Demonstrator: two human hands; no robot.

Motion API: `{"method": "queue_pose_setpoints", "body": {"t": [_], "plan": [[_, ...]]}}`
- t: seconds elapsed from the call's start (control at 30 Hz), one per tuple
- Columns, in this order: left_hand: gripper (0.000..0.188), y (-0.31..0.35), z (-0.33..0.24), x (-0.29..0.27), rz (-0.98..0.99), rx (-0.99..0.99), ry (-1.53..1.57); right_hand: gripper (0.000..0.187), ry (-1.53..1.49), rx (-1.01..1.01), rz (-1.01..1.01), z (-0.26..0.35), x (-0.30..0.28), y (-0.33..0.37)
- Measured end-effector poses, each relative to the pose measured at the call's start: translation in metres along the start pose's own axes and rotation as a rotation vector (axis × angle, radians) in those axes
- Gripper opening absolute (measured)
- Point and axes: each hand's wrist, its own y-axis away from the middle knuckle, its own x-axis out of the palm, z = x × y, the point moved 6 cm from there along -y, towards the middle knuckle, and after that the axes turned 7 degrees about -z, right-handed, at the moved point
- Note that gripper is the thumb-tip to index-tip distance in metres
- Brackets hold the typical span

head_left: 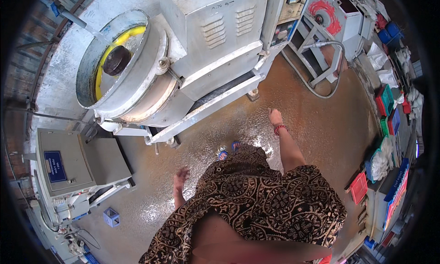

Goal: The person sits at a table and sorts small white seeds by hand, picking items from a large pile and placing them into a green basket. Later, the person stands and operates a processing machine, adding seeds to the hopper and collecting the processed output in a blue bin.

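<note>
My left hand hangs low over the wet floor, somewhat blurred, its fingers apart and holding nothing. My right hand reaches forward over the floor with its fingers curled in, and no object shows in it. Around the right wrist is a red bracelet. Neither hand touches anything. Nearest ahead stands a large grey machine with a round metal drum. Inside the drum are a yellow ring and a dark rounded part.
Brown wet floor surrounds my feet in blue sandals. A grey cabinet and a small blue stool are at left. A hose loops by a red-marked machine. Coloured baskets line the right side.
</note>
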Motion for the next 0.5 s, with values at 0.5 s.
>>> {"method": "queue_pose_setpoints", "body": {"t": [0.5], "plan": [[0.036, 0.056, 0.175, -0.042, -0.135, -0.444, -0.073, 0.031, -2.271, 0.518, -0.197, 0.141, -0.175, -0.160]]}}
